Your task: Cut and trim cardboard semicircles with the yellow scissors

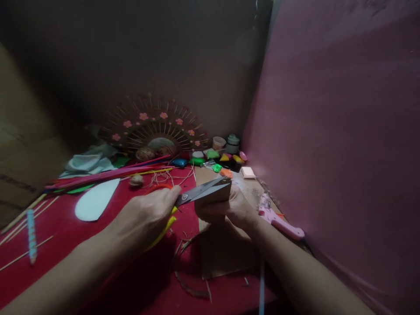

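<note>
My left hand [152, 208] is closed round the red and yellow handles of a pair of scissors [187, 197]. The blades are spread apart and point right, with a piece of cardboard [211, 205] between or against them; I cannot tell how far they have cut. That cardboard is gripped at its right side by my right hand [238, 205], whose fingers wrap behind and under it. Below both hands lies a flat brown cardboard sheet [226, 258], partly in shadow. Thin brown curled strips [190, 288] rest on the red cloth [144, 280] beside it.
A pink glue gun [282, 225] lies at the right by the pink wall. Left are a white petal-shaped cutout [96, 201], a pencil [31, 236] and thin sticks. Colourful clay packets [197, 161], a ball of twine [136, 180] and a flowered stick fan [157, 122] sit at the back.
</note>
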Demonstrator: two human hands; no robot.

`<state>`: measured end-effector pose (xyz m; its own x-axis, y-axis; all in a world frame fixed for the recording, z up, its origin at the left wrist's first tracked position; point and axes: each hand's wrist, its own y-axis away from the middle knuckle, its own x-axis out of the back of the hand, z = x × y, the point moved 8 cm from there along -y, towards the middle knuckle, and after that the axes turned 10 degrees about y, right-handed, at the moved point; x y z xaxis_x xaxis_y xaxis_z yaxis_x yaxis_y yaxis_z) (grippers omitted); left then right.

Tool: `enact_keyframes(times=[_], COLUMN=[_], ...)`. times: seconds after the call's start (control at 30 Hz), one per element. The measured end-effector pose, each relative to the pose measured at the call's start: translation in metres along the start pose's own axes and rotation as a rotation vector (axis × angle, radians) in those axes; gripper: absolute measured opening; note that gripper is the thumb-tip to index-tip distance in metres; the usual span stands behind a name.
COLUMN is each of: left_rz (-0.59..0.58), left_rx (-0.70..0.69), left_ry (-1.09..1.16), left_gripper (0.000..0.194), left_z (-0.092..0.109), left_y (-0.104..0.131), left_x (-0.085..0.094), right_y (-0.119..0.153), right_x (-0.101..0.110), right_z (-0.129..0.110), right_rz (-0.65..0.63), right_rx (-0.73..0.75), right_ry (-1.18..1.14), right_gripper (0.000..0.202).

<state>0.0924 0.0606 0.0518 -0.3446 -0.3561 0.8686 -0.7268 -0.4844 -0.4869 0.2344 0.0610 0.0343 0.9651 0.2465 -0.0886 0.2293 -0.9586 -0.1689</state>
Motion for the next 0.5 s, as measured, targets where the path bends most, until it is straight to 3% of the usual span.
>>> enact_keyframes(times=[0.27,0.5], left_rz=[-0.029,0.044], left_rx=[0.005,0.06], left_ry=[0.015,0.213], left_gripper=[0.019,0.038], left_z=[-0.002,-0.012], left_y=[0.003,0.0], left_x=[0.009,0.011], right_y=[-0.005,-0.006], right_x=[0.016,0.02], right_z=[0.009,0.008], right_rz=[0.091,0.116], right_rx=[-0.02,-0.018], right_ry=[0.03,0.062], right_gripper=[0.026,0.027])
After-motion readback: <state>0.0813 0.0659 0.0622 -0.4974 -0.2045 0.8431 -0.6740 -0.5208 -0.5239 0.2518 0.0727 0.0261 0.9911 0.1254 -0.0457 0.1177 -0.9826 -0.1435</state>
